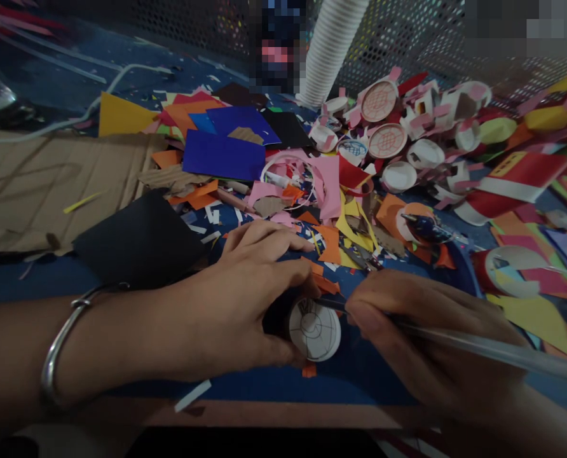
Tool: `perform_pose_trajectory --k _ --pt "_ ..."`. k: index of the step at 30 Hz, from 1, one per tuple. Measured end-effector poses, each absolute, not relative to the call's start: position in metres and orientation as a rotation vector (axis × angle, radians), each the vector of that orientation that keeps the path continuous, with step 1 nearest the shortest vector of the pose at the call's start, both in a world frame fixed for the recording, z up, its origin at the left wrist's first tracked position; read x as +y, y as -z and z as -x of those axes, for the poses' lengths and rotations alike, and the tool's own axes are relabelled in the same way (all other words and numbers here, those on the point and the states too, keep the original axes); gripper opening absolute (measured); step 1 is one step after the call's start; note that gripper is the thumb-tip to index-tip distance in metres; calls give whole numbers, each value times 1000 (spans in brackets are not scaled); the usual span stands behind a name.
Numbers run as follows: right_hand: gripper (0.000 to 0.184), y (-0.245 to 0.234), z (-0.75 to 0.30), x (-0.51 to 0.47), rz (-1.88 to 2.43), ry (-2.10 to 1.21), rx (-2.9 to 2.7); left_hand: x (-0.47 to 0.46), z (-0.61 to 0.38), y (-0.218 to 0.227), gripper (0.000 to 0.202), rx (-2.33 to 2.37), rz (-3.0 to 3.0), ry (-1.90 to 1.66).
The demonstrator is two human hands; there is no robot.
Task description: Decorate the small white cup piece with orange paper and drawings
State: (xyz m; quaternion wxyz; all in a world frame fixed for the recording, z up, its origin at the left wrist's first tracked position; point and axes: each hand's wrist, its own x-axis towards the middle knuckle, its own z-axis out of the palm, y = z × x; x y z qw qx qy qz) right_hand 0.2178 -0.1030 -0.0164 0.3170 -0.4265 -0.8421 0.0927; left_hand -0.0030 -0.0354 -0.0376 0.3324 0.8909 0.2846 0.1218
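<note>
My left hand [259,286] is closed around a small round piece, with its thumb and a finger at the sides. The white disc face [315,331] of this piece points up and bears black drawn lines, circles and a dark shaded patch. Its sides are mostly hidden by the hand and shadow. My right hand [436,337] grips a pen [498,350] with a long, translucent barrel. The pen's dark tip meets the upper right edge of the disc. Scissors [360,257] lie just beyond my right fingers, partly hidden.
Paper scraps litter the blue table [360,375]. Black paper [138,238] and cardboard [49,184] lie left, blue sheets [224,154] farther back. Several cut paper cups [387,140] are heaped at the back right, near a white ribbed tube [334,51]. Another pen [429,228] rests right.
</note>
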Motion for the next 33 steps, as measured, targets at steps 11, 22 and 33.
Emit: perform_pose_trajectory --k 11,22,33 --pt "20 16 -218 -104 1096 -332 -2239 -35 5 37 44 746 -2307 -316" --pt "21 13 -217 -105 1143 -342 -2228 -36 4 38 44 751 -2326 -329" --pt "17 20 -217 -106 1177 -263 -2149 -35 5 39 44 727 -2323 -357"
